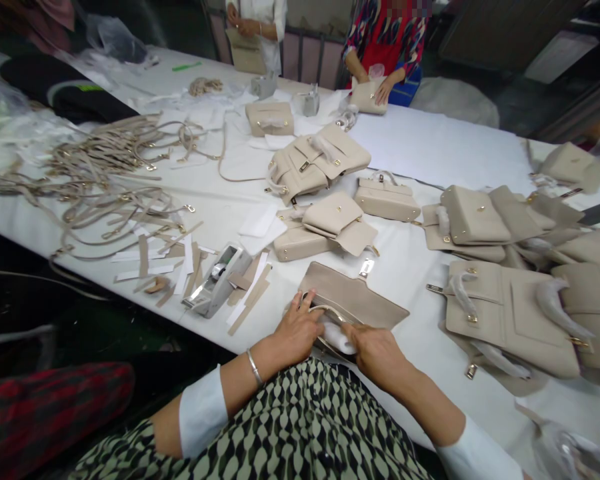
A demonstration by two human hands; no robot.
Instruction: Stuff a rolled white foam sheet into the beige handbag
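Note:
Close to my body at the table's front edge stands a beige handbag [357,293] with its flap folded back, away from me. A metal clasp plate [367,268] shows on the flap's far edge. White padding [336,338] is visible inside the bag's mouth. At the left end of the opening, my left hand [300,328] lies over the rim with its fingers stretched out. My right hand [373,343] is closed on the right side of the bag's opening, fingers bent at the rim and partly hidden.
A tape dispenser [219,280] sits left of the bag, with paper strips [183,267] around it. Beige straps [105,157] are heaped at the left. More handbags [515,313] lie at the right and ahead [320,160]. Two people [380,60] handle bags across the table.

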